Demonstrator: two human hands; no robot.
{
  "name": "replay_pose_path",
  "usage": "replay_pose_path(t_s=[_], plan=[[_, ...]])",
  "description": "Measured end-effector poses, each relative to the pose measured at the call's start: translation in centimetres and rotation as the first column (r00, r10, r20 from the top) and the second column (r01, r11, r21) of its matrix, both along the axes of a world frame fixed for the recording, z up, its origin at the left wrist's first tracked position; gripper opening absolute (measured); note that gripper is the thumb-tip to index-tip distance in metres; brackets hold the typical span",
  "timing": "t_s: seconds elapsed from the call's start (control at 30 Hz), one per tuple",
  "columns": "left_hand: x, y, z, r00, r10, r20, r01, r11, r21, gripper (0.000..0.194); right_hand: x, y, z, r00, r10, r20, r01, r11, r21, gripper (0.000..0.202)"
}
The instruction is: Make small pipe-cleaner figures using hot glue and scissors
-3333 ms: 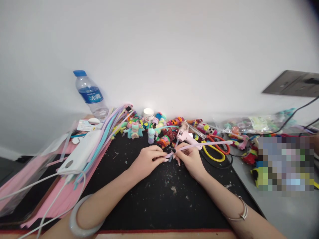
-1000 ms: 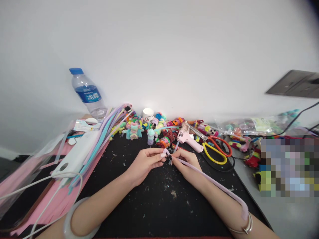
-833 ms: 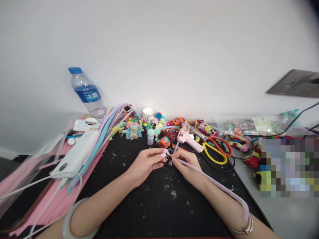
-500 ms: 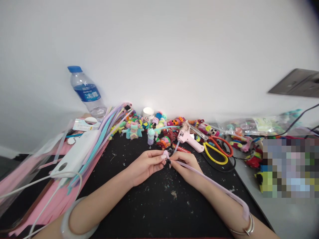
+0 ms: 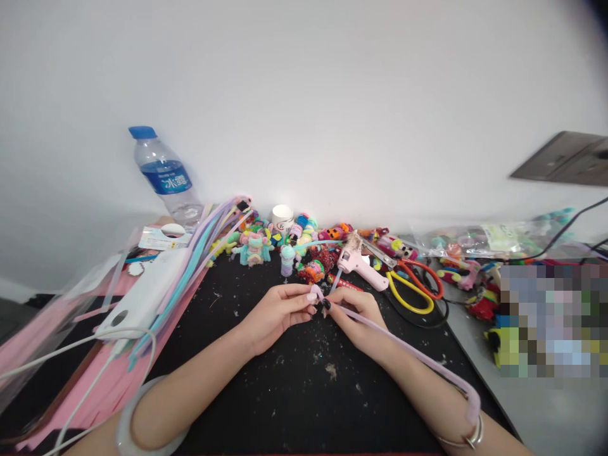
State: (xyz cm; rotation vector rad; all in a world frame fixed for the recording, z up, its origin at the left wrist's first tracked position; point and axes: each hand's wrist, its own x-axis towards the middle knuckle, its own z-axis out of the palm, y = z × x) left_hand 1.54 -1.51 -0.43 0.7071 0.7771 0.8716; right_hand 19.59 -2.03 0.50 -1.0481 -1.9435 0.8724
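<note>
Head view, only one. I'm seeing both hands meeting at centre frame over the black mat [image 5: 294, 405]. Left hand [image 5: 275, 315] is pinching the near end of a lilac pipe cleaner [image 5: 403, 351], thumb and forefinger closed on it, other fingers curled under. Right hand [image 5: 358, 313] is gripping the same pipe cleaner just right of the left fingertips, fingers clenched around it, dark nails showing. The two sets of fingertips are touching or nearly so; the bit between them is too small to make out. The pipe cleaner is running from centre frame down to the lower right, lying along the right forearm and ending at the bracelet [image 5: 470, 437]. A white bangle [image 5: 126, 424] is sitting on the left forearm, lower left.

Just above the hands, a pink glue gun [image 5: 361, 263] is lying on the mat, with yellow and red scissors [image 5: 413, 288] to its right. A row of small fuzzy figures [image 5: 285, 244] is standing along the wall at mid frame. A bundle of pastel pipe cleaners [image 5: 199, 253] is slanting at centre left beside a white power bank [image 5: 147, 294]. A water bottle [image 5: 164, 174] is standing upper left. Right edge is pixelated.
</note>
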Motion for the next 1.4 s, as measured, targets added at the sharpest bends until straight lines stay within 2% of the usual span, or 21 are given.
replay_pose_path(t_s=[0.17, 0.47, 0.7, 1.03, 1.17, 1.27, 1.4], plan=[[0.04, -0.06, 0.09, 1.0, -0.017, -0.002, 0.017, 0.999, 0.042, 0.015, 0.05, 0.09, -0.03, 1.0, 0.015, 0.022, -0.015, 1.0, 0.022, 0.017], [-0.17, 0.09, 0.16, 0.988, -0.065, 0.138, 0.081, 0.991, -0.108, 0.012, 0.1, 0.13, -0.04, 0.998, 0.056, 0.022, -0.057, 0.998, 0.038, 0.017], [-0.34, 0.16, 0.23, 0.986, -0.072, 0.153, 0.096, 0.983, -0.155, 0.01, 0.15, 0.14, -0.11, 0.997, 0.064, 0.033, -0.065, 0.997, 0.039, 0.018], [-0.11, -0.21, 0.23, 1.0, -0.024, 0.014, 0.024, 1.0, 0.017, 0.011, 0.04, -0.1, 0.1, 0.993, 0.115, 0.041, -0.117, 0.992, 0.048, 0.016], [-0.02, -0.15, 0.5, 0.991, 0.032, -0.134, -0.012, 0.989, 0.146, 0.013, 0.04, -0.28, 0.34, 0.995, 0.091, 0.032, -0.093, 0.994, 0.059, 0.015], [-0.01, -0.07, 0.73, 0.961, 0.058, -0.269, 0.018, 0.962, 0.272, 0.014, 0.09, -0.32, 0.34, 0.998, 0.067, 0.004, -0.067, 0.995, 0.074, 0.017], [0.01, -0.18, 1.0, 0.918, 0.043, -0.394, 0.124, 0.914, 0.387, 0.015, 0.12, -0.27, 0.11, 0.996, 0.075, -0.051, -0.072, 0.996, 0.057, 0.02]])
